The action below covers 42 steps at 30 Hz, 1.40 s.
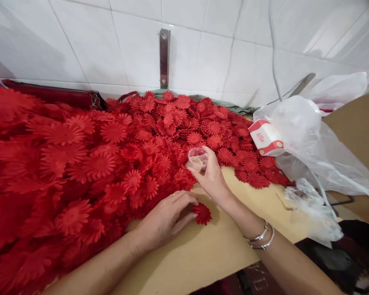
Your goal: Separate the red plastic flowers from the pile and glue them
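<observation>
Hands: your left hand [166, 217] lies flat, fingers spread loosely over a single red flower [202, 214], fingertips touching it, not closed on it. Your right hand [210, 174] is pinched around a small clear cup [197, 159], held just above the pile's edge.
Flower: lies alone on the bare tan surface [209, 250], just beside the heap, between your two hands.
Cup: see-through, something pale in the bottom; can't tell what it is.
Pile: big heap of red flowers [110, 159] covers the surface's left and back, up to the tiled wall [110, 45].
Progress: looks early. One flower pulled out for work, the heap looks untouched; no separate finished batch that I can make out.
Right side: white plastic bag [310, 143] with a red-and-white box [266, 137] against it, a smaller crumpled clear bag [310, 209] nearer you.
Back: dark red bag [49, 94] behind the heap, metal bracket [164, 57] on the wall.
Wrist: bangles [261, 237] on your right arm.
Hidden: flower's centre is partly under your fingers; box print unreadable; left of the heap blurs and runs out of view.
</observation>
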Tool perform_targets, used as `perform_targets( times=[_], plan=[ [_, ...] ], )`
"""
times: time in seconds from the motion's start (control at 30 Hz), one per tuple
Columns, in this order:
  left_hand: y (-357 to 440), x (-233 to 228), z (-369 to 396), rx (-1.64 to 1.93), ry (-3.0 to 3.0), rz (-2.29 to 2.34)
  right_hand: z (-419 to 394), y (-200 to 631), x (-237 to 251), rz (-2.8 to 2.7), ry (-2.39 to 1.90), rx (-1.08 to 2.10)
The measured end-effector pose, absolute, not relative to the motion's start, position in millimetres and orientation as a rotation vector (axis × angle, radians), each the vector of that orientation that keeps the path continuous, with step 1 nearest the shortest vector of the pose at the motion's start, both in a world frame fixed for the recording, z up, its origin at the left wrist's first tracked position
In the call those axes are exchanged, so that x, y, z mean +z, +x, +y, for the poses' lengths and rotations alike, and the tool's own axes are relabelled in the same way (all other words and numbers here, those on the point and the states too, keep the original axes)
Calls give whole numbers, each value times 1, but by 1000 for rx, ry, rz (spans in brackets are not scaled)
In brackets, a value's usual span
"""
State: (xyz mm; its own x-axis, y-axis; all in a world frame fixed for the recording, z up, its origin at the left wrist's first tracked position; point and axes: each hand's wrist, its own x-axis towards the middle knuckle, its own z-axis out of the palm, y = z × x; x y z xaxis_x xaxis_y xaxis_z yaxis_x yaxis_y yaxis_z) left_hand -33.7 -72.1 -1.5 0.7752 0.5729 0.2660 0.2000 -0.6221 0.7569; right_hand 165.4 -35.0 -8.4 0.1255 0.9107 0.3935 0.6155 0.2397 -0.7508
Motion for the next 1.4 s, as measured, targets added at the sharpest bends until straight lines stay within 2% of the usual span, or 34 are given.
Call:
perform_targets(
  times=[0.27, 0.4, 0.77, 1.2, 1.4],
  plan=[
    [-34, -5, -70, 691, 2141, 585, -70, 226, 23, -1630, -1680, 341],
    [-34, -3, -70, 690, 2128, 578, -68, 252, 21, -1718, -1677, 313],
    [-33, 9, -74, 672, 2194, 459, 2, 219, 0, -1934, -1433, 376],
    [-30, -6, -65, 601, 2249, 712, -5, 243, 3, -1775, -1437, 527],
    [-30, -6, -65, 592, 2267, 700, -7, 245, 13, -1731, -1403, 332]
  ],
)
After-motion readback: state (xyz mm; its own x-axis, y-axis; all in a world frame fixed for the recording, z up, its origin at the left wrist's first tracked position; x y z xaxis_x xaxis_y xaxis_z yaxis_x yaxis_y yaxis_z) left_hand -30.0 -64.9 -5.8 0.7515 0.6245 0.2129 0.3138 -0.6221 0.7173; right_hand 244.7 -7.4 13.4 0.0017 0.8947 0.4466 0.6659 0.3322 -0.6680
